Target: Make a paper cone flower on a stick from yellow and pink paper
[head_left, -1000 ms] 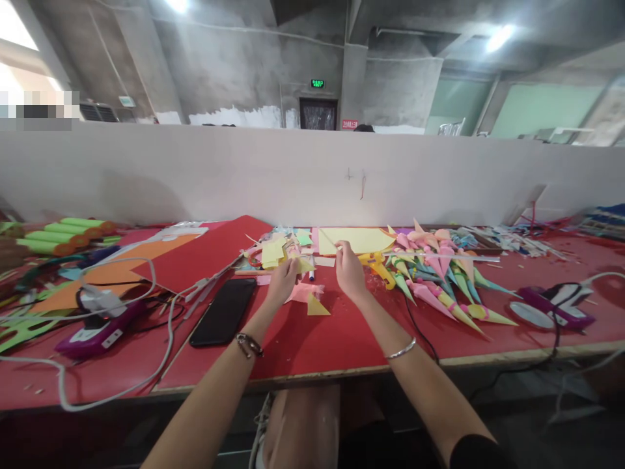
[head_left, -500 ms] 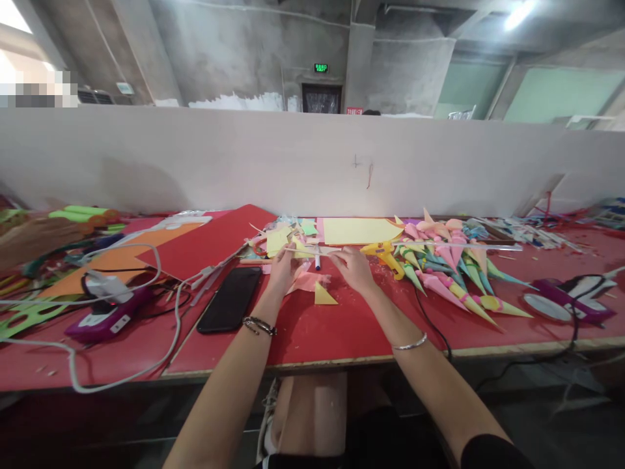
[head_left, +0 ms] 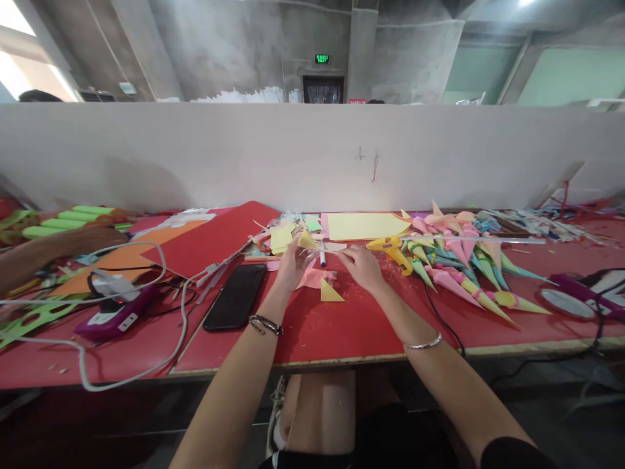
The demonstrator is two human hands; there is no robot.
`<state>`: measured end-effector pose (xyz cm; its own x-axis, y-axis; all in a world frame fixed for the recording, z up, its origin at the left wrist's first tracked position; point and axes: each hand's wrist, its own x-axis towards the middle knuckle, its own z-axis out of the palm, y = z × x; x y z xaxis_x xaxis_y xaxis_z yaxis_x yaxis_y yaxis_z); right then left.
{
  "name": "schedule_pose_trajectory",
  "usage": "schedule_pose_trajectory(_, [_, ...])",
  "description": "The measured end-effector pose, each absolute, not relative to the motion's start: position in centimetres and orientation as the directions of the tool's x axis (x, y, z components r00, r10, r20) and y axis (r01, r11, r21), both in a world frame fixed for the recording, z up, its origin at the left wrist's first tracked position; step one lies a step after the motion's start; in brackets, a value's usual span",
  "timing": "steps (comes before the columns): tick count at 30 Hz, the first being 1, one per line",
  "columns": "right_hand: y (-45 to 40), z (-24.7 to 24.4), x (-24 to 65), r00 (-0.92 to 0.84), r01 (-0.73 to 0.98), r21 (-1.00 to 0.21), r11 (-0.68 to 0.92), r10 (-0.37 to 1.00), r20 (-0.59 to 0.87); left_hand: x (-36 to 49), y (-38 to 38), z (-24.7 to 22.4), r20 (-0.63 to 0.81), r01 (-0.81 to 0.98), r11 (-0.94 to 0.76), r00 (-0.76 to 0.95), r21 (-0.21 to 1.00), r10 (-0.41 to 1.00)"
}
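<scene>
My left hand (head_left: 294, 262) is closed, its fingertips pinching a small folded piece of yellow paper (head_left: 306, 240). My right hand (head_left: 362, 266) pinches the end of a thin pale strip (head_left: 328, 250) that reaches across to the left fingers. Whether it is paper or a stick I cannot make out. Below the hands lie a yellow paper triangle (head_left: 331, 290) and crumpled pink paper (head_left: 316, 279). A marker pen (head_left: 323, 255) stands out behind the strip. Just right of my right hand lies a yellow glue gun (head_left: 392, 253).
Paper cones (head_left: 456, 257) in several colours are heaped at the right. A black phone (head_left: 235, 298) lies left of my arm. Corded purple power strips (head_left: 117, 314) sit at both sides. Red card (head_left: 209, 241) and yellow sheets (head_left: 364, 226) lie behind. Another person's arm (head_left: 58, 247) reaches in at far left.
A yellow paper piece now shows upright at my left fingertips. Another person's arm has come into view at the left. The view has shifted slightly, so the table things appear farther right.
</scene>
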<state>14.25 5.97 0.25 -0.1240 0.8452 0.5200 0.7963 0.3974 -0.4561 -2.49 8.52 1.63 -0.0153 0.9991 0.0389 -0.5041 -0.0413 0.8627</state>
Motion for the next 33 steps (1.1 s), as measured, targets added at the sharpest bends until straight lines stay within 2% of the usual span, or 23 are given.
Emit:
schedule_pose_trajectory(13, [6.0,0.0,13.3,-0.276,0.63,-0.527,0.571,0.798,0.536,-0.9,8.1,0.1,0.136,-0.267,-0.095,0.141,0.959,0.981])
schedule_pose_trajectory(22, [5.8,0.2,13.2,-0.296,0.635,-0.512,0.579,0.794,0.53,-0.6,7.4,0.7,0.259,-0.088,-0.25,0.116,0.964,0.959])
schedule_pose_trajectory(25, [5.5,0.3,13.0,-0.293,0.693,-0.462,0.554,0.801,0.522,-0.5,7.4,0.7,0.273,-0.069,-0.267,0.111,0.961,0.955])
schedule_pose_trajectory(33, [5.0,0.8,12.9,-0.285,0.883,-0.229,0.409,0.857,0.43,-0.6,7.9,0.1,0.257,-0.029,-0.256,0.122,0.966,0.959])
